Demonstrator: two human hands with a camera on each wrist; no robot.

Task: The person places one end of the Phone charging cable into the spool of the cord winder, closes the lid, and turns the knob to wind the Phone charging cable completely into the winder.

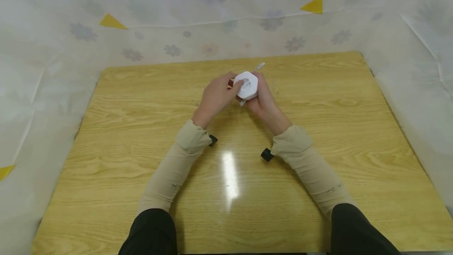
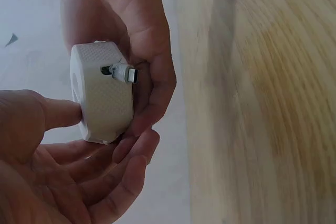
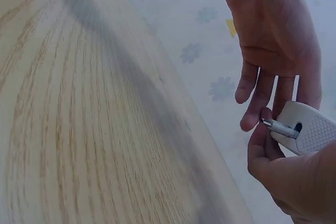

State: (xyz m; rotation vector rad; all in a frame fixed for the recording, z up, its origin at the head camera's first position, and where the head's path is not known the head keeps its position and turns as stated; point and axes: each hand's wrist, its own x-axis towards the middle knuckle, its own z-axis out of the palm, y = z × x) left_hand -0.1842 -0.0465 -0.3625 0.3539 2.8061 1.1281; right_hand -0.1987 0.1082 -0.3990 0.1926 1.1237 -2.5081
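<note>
A white six-sided retractable cable reel (image 1: 250,87) is held between both hands over the far part of the table. My right hand (image 1: 266,103) grips it from the right, its fingers curled around the back and edge. With the thumb on the round recess in its face, my left hand (image 1: 216,97) holds the other side, fingers behind. A short USB-C-type plug (image 2: 125,73) sticks out of a slot in the textured side wall, pointing toward the person. Another plug (image 1: 260,66) on a bit of cable projects from the far side.
The wood-grain table (image 1: 124,137) reaches toward a pale flower-patterned sheet (image 1: 212,37) hung behind and at the sides. Yellow triangles (image 1: 315,5) mark the sheet. Small black devices (image 1: 267,155) sit at the cuffs of both beige sleeves.
</note>
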